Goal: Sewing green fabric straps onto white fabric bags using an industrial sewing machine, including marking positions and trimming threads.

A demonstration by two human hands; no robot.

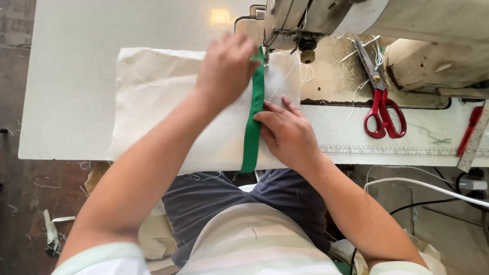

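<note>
Head view, looking down on a white sewing desk [71, 76]. Cream canvas piece [158, 102] lies flat across the desk, its near edge hanging just over the desk's front edge. Green strap [253, 122] runs along the canvas from the front edge up to the needle area of the sewing machine [356, 20], which sits at the desk's back right.

Left hand [226, 69] is on the canvas at the far end of the strap, just in front of the presser foot, fingers curled down over the strap top; can't tell if it pinches the strap or only presses it. Right hand [288, 132] lies flat and open, palm down, on the canvas right beside the strap's middle, fingertips touching the strap's right edge, gripping nothing.

Red-handled scissors [382, 109] lie closed on the machine bed, right of the hands, well apart from them. Printed ruler strip [387, 150] runs along the desk's front edge on the right. Red tool [469, 130], partly visible, near the right edge. Thread scraps on the floor to the left.
</note>
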